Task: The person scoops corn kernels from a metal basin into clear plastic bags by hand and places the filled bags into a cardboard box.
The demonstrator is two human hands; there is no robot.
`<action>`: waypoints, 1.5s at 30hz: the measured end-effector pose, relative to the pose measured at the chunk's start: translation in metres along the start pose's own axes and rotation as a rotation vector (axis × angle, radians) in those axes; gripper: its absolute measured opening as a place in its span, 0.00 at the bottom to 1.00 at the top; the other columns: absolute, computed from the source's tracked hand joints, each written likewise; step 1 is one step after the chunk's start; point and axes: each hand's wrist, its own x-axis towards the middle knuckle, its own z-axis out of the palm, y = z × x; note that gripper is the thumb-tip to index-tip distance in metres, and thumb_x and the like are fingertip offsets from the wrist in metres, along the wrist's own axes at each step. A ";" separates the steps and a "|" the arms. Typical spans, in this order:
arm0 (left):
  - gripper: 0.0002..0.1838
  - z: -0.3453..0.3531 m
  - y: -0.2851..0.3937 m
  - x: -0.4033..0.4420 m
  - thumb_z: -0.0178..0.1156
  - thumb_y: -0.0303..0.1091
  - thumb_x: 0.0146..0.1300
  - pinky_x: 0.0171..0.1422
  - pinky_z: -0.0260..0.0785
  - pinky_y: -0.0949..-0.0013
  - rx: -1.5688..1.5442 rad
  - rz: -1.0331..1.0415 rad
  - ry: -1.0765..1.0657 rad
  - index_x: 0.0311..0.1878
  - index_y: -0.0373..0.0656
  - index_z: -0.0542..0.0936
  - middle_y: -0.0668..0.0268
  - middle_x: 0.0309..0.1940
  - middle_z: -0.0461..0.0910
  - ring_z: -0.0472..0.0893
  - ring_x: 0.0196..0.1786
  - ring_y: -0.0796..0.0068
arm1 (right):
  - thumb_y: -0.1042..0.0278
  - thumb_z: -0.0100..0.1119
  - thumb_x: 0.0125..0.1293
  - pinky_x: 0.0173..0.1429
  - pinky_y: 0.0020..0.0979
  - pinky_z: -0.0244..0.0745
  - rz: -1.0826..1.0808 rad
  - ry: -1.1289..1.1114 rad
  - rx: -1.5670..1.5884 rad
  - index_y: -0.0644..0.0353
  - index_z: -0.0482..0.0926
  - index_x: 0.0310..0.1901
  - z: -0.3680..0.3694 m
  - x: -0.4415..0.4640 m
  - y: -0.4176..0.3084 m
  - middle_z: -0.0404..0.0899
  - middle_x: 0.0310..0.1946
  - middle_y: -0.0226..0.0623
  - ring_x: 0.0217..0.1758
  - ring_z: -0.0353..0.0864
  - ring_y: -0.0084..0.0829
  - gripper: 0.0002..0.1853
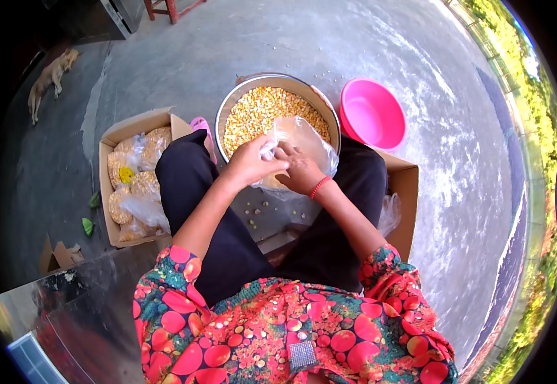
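Both my hands are on a clear plastic bag [314, 147] above the near rim of a large round metal pot [226, 105]. Inside the pot lies a thick layer of yellow corn kernels [269, 105]. My left hand [251, 160] pinches the bag's bunched edge between thumb and fingers. Close beside it, my right hand [302, 170], with a red bead bracelet on the wrist, has its fingers curled at the same edge. The bag hangs loose and puffed to the right, partly covering the kernels. Whether anything is in it I cannot make out.
Left of my legs, a cardboard box [104, 153] holds several filled plastic bags. A pink basin [373, 115] stands right of the pot. Another cardboard box [406, 211] with plastic bags sits at my right. A dog [51, 80] lies far left; a red stool [171, 11] stands behind.
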 end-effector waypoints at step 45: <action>0.17 -0.019 -0.054 0.048 0.54 0.19 0.51 0.56 0.66 0.66 0.274 -0.113 -0.067 0.40 0.48 0.83 0.57 0.46 0.74 0.75 0.51 0.61 | 0.72 0.53 0.53 0.46 0.40 0.72 0.093 -0.394 0.111 0.59 0.72 0.51 0.004 0.068 0.057 0.79 0.36 0.49 0.42 0.79 0.46 0.21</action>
